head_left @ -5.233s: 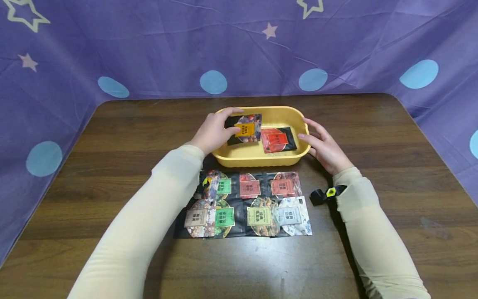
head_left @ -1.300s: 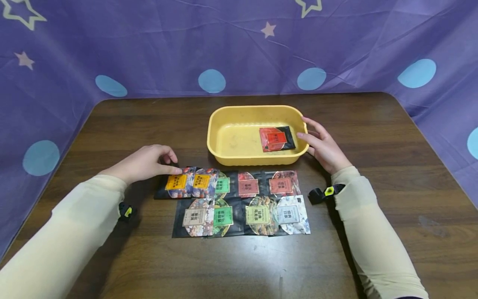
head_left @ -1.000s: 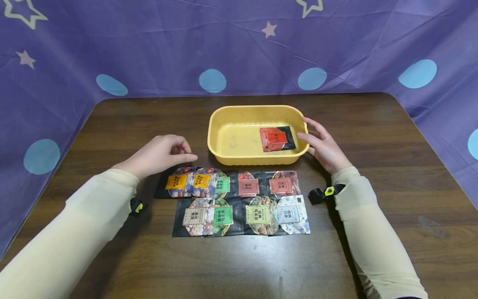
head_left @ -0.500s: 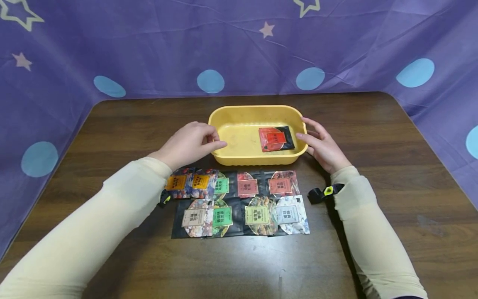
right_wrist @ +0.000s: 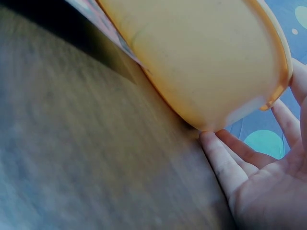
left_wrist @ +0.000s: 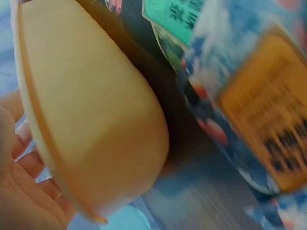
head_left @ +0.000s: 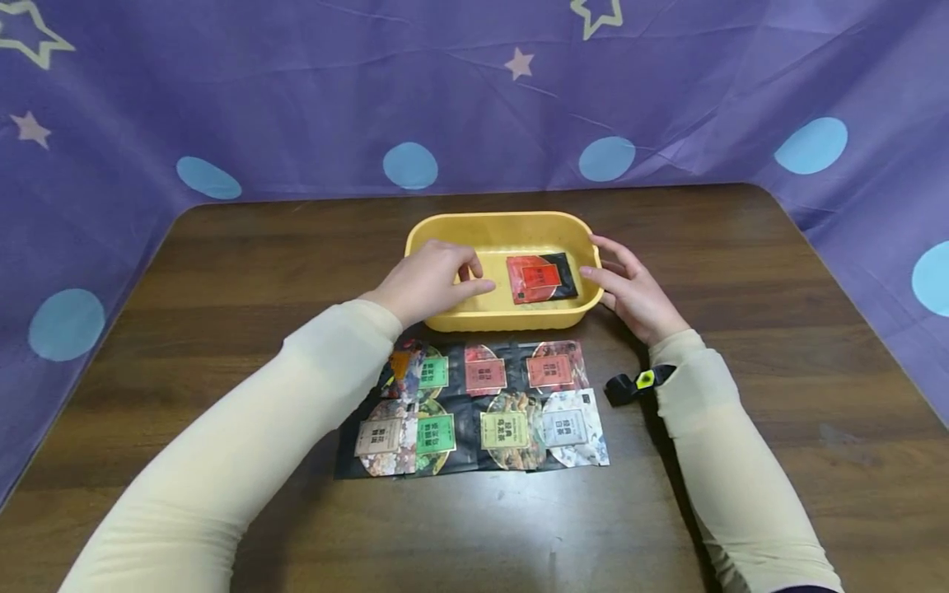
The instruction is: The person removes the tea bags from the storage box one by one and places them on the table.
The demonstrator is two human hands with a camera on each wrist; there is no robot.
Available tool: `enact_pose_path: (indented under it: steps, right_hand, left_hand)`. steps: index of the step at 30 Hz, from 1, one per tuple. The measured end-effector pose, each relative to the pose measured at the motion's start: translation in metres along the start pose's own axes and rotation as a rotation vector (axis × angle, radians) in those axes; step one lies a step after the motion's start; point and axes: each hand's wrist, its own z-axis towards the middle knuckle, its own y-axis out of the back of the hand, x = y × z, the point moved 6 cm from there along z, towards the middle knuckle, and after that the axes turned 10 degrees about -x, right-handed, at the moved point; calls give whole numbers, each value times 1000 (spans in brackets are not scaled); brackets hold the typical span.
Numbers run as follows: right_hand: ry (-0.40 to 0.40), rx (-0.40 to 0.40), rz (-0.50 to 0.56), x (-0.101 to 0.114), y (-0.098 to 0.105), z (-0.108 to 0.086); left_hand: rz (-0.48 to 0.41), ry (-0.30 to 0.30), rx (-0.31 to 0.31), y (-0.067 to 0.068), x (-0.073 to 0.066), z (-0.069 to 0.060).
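My left hand [head_left: 433, 280] reaches over the left rim of a yellow plastic basin [head_left: 511, 319]. Its fingers are loosely bent and nothing shows between them. In the left wrist view the same hand [left_wrist: 31, 184] hangs by the rim. On the basin's floor, toward the right, lies a red and black tea sachet [head_left: 543, 278], a short way from my left thumb. My right hand [head_left: 638, 298] holds the basin's right end, with the thumb at the rim and the fingers along the outer wall, as the right wrist view shows them on the wall [right_wrist: 206, 62].
In front of the basin several tea sachets [head_left: 506, 430] lie in two touching rows on the wooden table [head_left: 474, 535]. My left sleeve covers part of the orange-labelled ones [head_left: 401, 366] at the left. A purple curtain [head_left: 296, 99] stands behind the table.
An orange-labelled sachet went from the basin to the left end of the back row, and my left hand let go of it. That hand then came back over the basin. The right hand stays.
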Motion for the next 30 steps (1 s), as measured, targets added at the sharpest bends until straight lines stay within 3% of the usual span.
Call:
enact_pose_path:
  steps: [4,10,13,21,26,30]
  right_hand:
    - [1,-1,10,0,-3,1]
    - [0,10,14,0,-5,3]
    - [-2,7,21,1,-3,3]
    - [-17,-20,11,1,1,1]
    - [-17,-21,-5,0,1,2]
    - [-15,-26,-15,0,1,2]
  left_hand:
    - [12,12,26,-9,-4,8]
    - [15,79,125,-24,-11,17]
    - [28,80,157,-31,-16,24]
    - [120,12,142,-49,-26,42]
    - [219,28,140,-58,-25,46]
    - [240,52,144,-61,-25,48]
